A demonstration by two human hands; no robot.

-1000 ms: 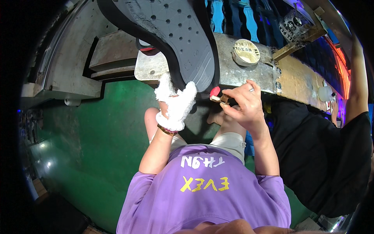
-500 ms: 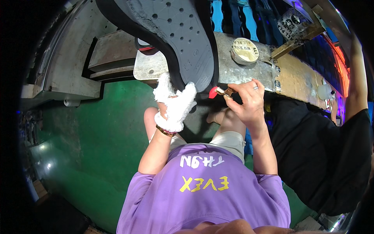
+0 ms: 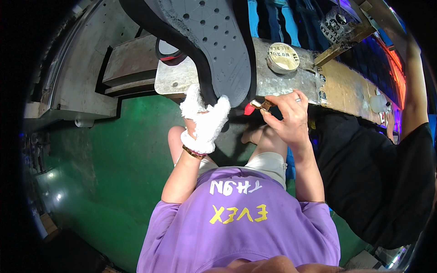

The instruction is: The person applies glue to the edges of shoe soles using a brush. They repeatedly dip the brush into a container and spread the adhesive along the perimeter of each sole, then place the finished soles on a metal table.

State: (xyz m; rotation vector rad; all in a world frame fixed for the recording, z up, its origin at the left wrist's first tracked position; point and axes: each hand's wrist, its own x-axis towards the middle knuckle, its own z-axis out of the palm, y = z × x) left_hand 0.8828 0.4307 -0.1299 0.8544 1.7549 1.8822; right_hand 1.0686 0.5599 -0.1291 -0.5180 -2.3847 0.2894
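Note:
My left hand (image 3: 207,120), in a white fabric glove, is closed on the near end of a shoe sole (image 3: 223,59). The sole has a black rim and a grey, perforated inner face, and its far end runs out of view at the top. To its right, my bare right hand (image 3: 290,118), with a ring on one finger, pinches a small brownish metal tool with a red tip (image 3: 249,108). The tip points left and sits close to the sole's near end; whether they touch I cannot tell. What lies under my gloved fingers is hidden.
Behind the sole stands a worn metal bench (image 3: 175,77) carrying a tape roll (image 3: 282,58) and a dark, red-edged item (image 3: 169,52). Cardboard (image 3: 341,91) covers its right part, beside a wooden bar (image 3: 346,44). A person in black (image 3: 373,186) is close on my right. Grey machinery (image 3: 73,91) stands left.
The far part of the sole has swung slightly to the right. Both hands hold nearly the same place and grip.

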